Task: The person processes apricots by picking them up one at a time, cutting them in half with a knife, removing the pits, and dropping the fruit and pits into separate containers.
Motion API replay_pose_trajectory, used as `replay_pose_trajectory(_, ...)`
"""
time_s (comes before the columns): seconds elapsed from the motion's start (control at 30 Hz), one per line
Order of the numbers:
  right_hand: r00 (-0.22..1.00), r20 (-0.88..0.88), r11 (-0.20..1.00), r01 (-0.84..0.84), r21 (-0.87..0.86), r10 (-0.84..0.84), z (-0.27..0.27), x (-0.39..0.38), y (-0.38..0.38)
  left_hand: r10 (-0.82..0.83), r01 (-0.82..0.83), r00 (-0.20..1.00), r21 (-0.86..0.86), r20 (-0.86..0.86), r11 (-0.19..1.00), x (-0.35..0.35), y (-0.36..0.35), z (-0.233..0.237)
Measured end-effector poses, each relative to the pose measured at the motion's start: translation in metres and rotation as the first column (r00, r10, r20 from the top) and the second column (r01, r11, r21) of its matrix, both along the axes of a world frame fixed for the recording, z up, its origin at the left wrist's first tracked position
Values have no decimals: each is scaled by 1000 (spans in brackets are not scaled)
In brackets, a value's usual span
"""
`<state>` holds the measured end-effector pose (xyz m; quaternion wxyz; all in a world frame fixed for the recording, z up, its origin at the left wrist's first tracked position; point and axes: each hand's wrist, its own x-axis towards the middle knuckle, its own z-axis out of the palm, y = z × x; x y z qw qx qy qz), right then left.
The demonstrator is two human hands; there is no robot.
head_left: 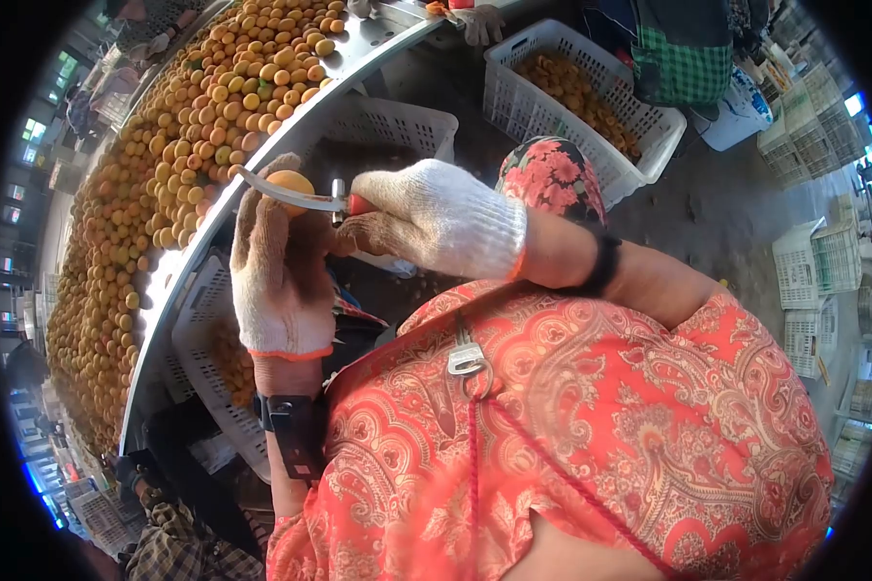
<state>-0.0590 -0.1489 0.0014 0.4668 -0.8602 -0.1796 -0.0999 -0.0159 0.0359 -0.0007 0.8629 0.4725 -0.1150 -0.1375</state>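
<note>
My left hand (279, 276), in a white knitted glove with brown-stained fingers, is closed around an orange apricot (289, 182). From the right my right hand (426, 213), gloved the same way, grips a knife by its red handle (360, 204). The knife's thin curved blade (295, 198) lies across the apricot, its tip pointing left past my left fingers. A shiny metal collar (338, 201) sits where blade meets handle. Both hands are over the near edge of a metal table (179, 281).
Many apricots (213, 136) are heaped on the table. A white crate (397, 121) stands below my hands, another (198, 339) under the table edge. A third crate (663, 145) holds cut fruit pieces. A co-worker's gloved hand (479, 24) is at the far edge. Stacked crates (813, 116) stand right.
</note>
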Motion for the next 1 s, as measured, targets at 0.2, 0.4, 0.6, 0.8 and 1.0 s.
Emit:
replay_pose_trajectory(0.2, 983, -147, 985, -91, 146, 113, 2, 0, 5, -51, 49, 998, 33, 39, 998, -6, 4, 12)
replay_pose_trajectory(0.4, 989, -49, 976, -132, 176, 143, 18, -7, 7, 54, -69, 994, 167, 92, 984, -10, 6, 18)
replay_pose_trajectory(0.6, 999, -3, 999, -37, 1, 37, 11, -10, 6, 40, -66, 993, 248, 108, 967, -5, 10, 19)
replay_pose_trajectory(0.8, 1000, 25, 1000, -13, -20, 13, -4, -8, 4, -3, -8, 998, 160, 67, 987, -4, 11, 14)
replay_pose_trajectory(1.0, 989, -146, 1000, 25, 12, -23, 9, -16, 8, 67, -74, 996, 157, 54, 985, -14, -1, 21)
